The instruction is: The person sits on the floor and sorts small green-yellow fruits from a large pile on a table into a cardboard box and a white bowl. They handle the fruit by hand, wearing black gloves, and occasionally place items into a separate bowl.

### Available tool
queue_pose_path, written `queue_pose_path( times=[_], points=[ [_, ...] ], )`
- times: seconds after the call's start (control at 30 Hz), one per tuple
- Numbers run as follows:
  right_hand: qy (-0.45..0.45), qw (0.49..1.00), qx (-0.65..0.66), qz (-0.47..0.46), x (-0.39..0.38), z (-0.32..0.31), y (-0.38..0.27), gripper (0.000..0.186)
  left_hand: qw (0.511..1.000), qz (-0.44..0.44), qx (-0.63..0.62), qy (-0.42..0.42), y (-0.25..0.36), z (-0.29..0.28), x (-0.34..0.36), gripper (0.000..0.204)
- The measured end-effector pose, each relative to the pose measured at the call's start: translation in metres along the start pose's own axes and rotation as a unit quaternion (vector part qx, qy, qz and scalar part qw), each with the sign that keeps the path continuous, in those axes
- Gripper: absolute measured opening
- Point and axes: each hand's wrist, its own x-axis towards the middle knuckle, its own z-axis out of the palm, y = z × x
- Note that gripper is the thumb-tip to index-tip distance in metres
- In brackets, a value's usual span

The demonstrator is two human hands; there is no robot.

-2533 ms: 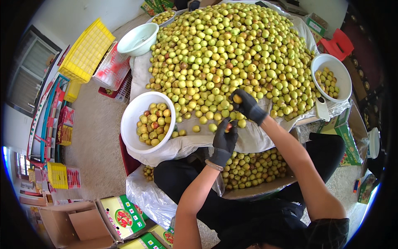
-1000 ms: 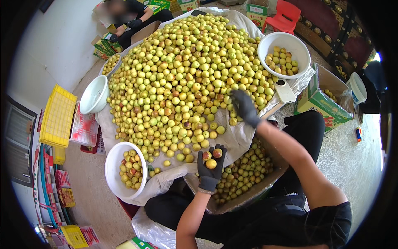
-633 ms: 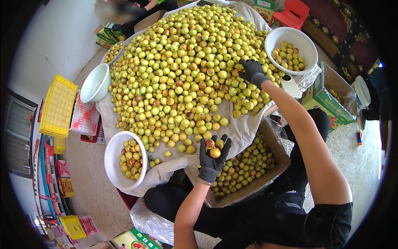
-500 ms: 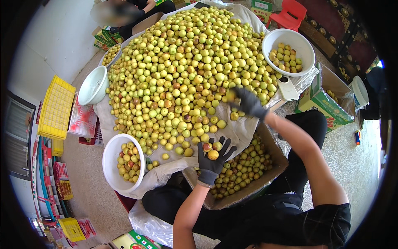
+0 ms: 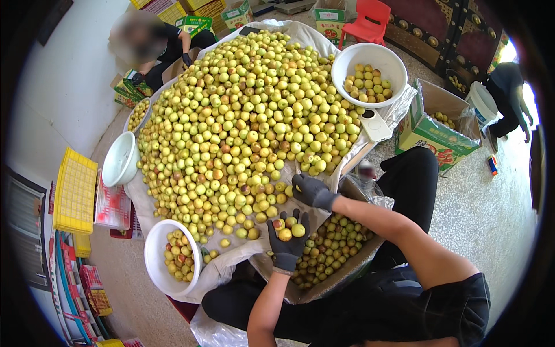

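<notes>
A large heap of yellow-green jujubes (image 5: pixel 231 133), some with brown-red patches, covers the cloth-draped table in front of me. My left hand (image 5: pixel 287 246), in a dark grey glove, is palm up at the heap's near edge, with a few jujubes (image 5: pixel 284 234) cupped in it. Just right of and beyond it, my gloved right hand (image 5: pixel 313 191) is curled, knuckles up, at the lower edge of the heap. A bit of yellow shows at its fingertips, apparently a jujube. Below both hands, an open cardboard box (image 5: pixel 300 296) lined with plastic holds many jujubes.
White basins with jujubes stand at near left (image 5: pixel 151 260) and far right (image 5: pixel 341 63); a pale basin (image 5: pixel 121 159) is at left. A white device (image 5: pixel 376 126) lies at the right edge. A green carton (image 5: pixel 428 136) is beyond my knee. Another person (image 5: pixel 167 52) sits far left.
My right hand has come from the right part of the heap down and left, nearer my left hand. My left hand still cups jujubes. The view has tilted, showing more of the far side.
</notes>
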Motion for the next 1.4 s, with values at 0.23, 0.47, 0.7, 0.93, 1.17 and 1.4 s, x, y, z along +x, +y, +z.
queue_pose_path(
  times=[0.23, 0.47, 0.7, 0.93, 1.17, 1.4],
  points=[
    [0.126, 0.957, -0.095, -0.242, -0.055, -0.017, -0.049, 0.034, 0.997, 0.003, 0.021, -0.069, -0.001, -0.007, -0.002, 0.054],
    [0.112, 0.932, -0.142, 0.313, 0.069, -0.137, 0.172, 0.056, 0.981, -0.115, -0.136, -0.074, -0.011, 0.007, -0.011, 0.049],
    [0.156, 0.971, -0.119, 0.138, 0.085, -0.128, 0.127, 0.038, 0.982, -0.104, -0.144, -0.067, -0.005, 0.014, -0.024, 0.048],
    [-0.084, 0.919, 0.383, -0.031, 0.01, -0.047, -0.023, 0.033, 0.988, -0.046, -0.105, -0.1, 0.005, 0.026, -0.029, 0.053],
    [-0.141, 0.936, 0.322, 0.0, -0.01, -0.034, -0.09, 0.037, 0.983, 0.01, -0.052, -0.173, 0.023, 0.011, -0.045, 0.058],
    [0.011, 0.974, 0.049, -0.223, -0.012, 0.009, -0.136, 0.036, 0.98, 0.117, 0.016, -0.159, 0.058, 0.005, -0.048, 0.052]
  ],
)
